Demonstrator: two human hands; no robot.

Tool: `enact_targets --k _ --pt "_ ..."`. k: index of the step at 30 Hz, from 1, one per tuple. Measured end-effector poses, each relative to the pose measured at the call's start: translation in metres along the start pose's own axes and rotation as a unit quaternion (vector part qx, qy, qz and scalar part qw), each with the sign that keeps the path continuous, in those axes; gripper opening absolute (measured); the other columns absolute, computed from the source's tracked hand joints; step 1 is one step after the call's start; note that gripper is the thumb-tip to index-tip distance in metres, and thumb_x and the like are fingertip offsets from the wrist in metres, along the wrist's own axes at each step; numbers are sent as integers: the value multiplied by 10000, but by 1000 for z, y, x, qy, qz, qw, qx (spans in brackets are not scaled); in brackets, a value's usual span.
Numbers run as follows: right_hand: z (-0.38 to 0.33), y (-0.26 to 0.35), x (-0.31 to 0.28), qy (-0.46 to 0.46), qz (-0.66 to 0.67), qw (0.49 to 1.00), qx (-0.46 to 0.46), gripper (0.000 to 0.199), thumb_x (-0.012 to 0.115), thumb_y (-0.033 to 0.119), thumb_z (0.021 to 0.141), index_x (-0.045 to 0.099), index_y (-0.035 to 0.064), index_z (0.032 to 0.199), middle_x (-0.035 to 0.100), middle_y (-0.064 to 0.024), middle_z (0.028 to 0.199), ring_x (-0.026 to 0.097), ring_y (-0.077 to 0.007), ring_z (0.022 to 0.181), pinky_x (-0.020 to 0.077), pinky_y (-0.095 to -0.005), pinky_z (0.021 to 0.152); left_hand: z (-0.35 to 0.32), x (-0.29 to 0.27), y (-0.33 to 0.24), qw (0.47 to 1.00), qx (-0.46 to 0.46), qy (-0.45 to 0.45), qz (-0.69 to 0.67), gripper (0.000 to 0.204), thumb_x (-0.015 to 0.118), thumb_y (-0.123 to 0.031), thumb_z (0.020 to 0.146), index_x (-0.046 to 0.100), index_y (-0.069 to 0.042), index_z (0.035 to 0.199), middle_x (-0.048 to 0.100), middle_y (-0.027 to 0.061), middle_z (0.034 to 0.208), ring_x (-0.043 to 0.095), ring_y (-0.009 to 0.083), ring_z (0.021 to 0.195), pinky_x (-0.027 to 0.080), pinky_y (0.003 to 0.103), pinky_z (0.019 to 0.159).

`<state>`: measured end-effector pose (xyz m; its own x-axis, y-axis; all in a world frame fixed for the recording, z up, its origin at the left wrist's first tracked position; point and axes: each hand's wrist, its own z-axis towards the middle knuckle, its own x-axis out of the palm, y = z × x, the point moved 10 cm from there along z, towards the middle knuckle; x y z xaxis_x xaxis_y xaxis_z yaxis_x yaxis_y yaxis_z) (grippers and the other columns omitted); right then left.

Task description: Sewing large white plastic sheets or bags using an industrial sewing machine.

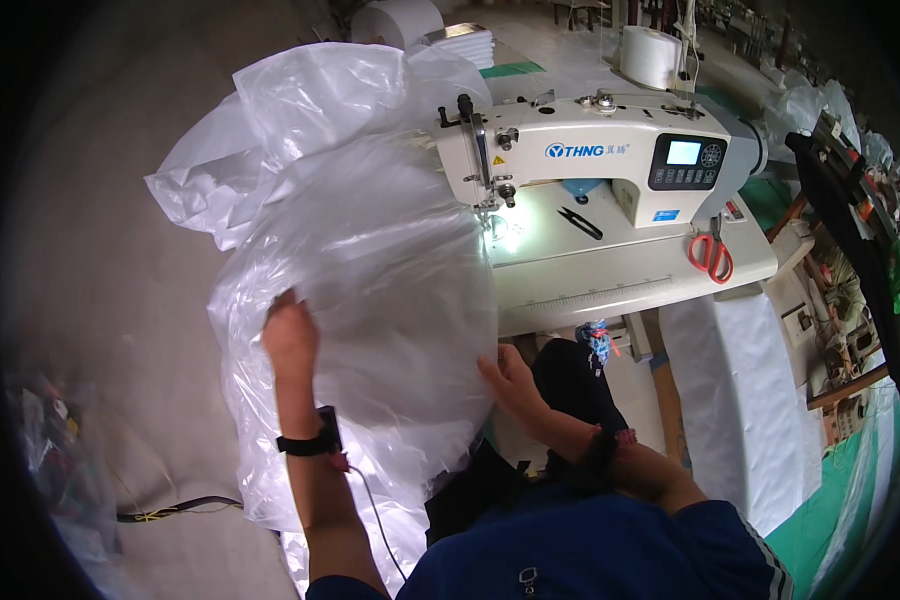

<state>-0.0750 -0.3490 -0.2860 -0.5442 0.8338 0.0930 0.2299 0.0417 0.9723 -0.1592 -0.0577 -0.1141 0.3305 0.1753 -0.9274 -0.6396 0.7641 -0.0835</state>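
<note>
A large sheet of translucent white plastic (390, 290) spreads over the left of the sewing table and hangs toward my lap. My left hand (292, 338) is closed on the sheet's left part, its fingers curled and slightly blurred. At the sheet's right edge, below the table's front, my right hand (510, 382) pinches the plastic between thumb and fingers. The white sewing machine (590, 145) stands beyond, with its needle area (490, 215) lit at the sheet's right border. Whether the plastic lies under the presser foot is hard to make out.
Black thread snips (580, 223) and red-handled scissors (711, 255) lie on the machine bed (620, 285). Behind stand a white thread cone (651, 57) and a large white roll (398, 22). White material (735, 390) hangs at the right. A cable (370, 500) runs from my left wrist.
</note>
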Motion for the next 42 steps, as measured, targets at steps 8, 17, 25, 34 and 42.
enact_targets --k 8,17,25,34,42 --pt "-34 62 -24 -135 -142 955 -220 380 428 84 866 387 -27 1227 595 -249 917 593 -402 841 468 -399 716 -56 53 -225 894 400 60 -193 397 458 -23 759 579 -97 1130 523 122 1204 485 319 1104 417 403 906" --pt "-25 55 -38 -28 -463 871 -161 557 493 71 755 342 -11 1285 610 -208 713 618 -363 667 490 -446 614 -109 1 -173 914 304 11 -270 236 552 -78 794 625 -89 1019 603 115 1028 547 318 981 407 414 870" --pt "19 82 -26 -24 -559 808 -184 397 501 80 761 410 -46 1127 614 -181 658 629 -352 634 488 -441 578 -172 1 -17 980 3 -76 -183 329 595 -114 816 588 -70 1142 529 167 1155 504 327 1056 419 406 883" --pt "83 102 -24 8 -597 792 -129 288 464 85 789 504 -58 1036 633 -205 803 632 -349 786 495 -441 651 -169 16 4 975 -17 -134 -178 311 585 -160 837 587 -65 1132 554 167 1123 529 330 1015 435 401 861" --pt "133 114 -17 5 -572 804 -163 262 452 97 800 513 -43 1013 630 -206 851 620 -358 817 494 -438 690 -200 168 36 810 -344 206 -427 513 527 -478 851 602 21 941 617 123 902 616 202 775 501 312 568"
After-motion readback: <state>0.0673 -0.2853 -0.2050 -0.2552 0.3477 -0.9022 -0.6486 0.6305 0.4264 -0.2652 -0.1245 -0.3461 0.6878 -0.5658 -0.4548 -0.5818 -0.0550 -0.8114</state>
